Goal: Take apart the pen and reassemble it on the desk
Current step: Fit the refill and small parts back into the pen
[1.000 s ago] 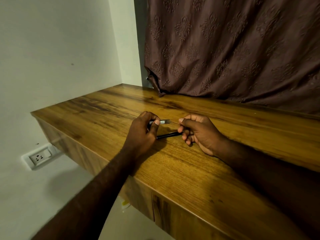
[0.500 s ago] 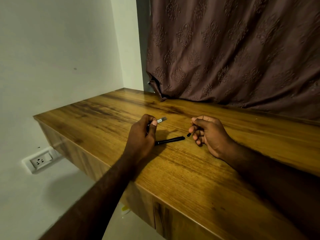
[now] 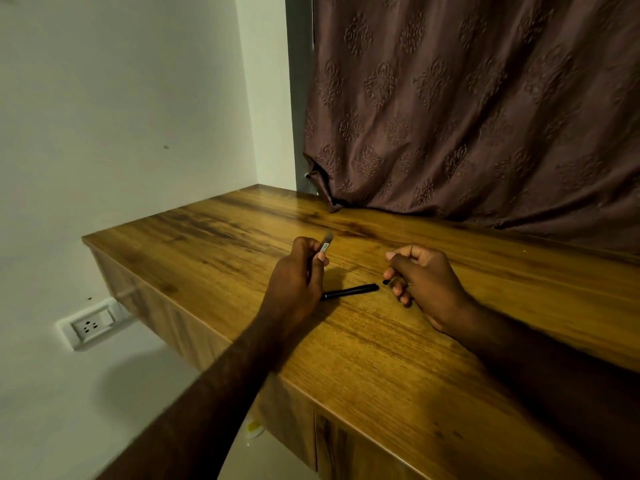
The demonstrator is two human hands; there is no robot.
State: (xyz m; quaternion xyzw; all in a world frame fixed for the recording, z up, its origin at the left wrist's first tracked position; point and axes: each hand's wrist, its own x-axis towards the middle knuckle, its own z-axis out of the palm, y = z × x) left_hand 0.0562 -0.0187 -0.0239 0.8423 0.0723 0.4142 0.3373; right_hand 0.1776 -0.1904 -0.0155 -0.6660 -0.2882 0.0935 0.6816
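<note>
A black pen barrel (image 3: 349, 292) lies flat on the wooden desk (image 3: 398, 358), between my two hands. My left hand (image 3: 298, 271) is closed around a thin silver-grey pen part (image 3: 325, 244) that sticks up and away from my fingers. My right hand (image 3: 420, 275) sits just right of the barrel, fingers curled, pinching a small black piece (image 3: 385, 281) whose tip shows below my fingers. Neither hand touches the barrel's right end; its left end runs under my left hand.
A brown patterned curtain (image 3: 485, 109) hangs behind the desk and rests on its back edge. The desk's left edge drops off beside a white wall with a power socket (image 3: 91, 325). A small yellow-and-white object (image 3: 254, 427) lies on the floor under the desk.
My right hand let go of the black barrel and drew back to the right with a small black piece. My left hand tilted the silver part upward. The barrel now lies on the desk.
</note>
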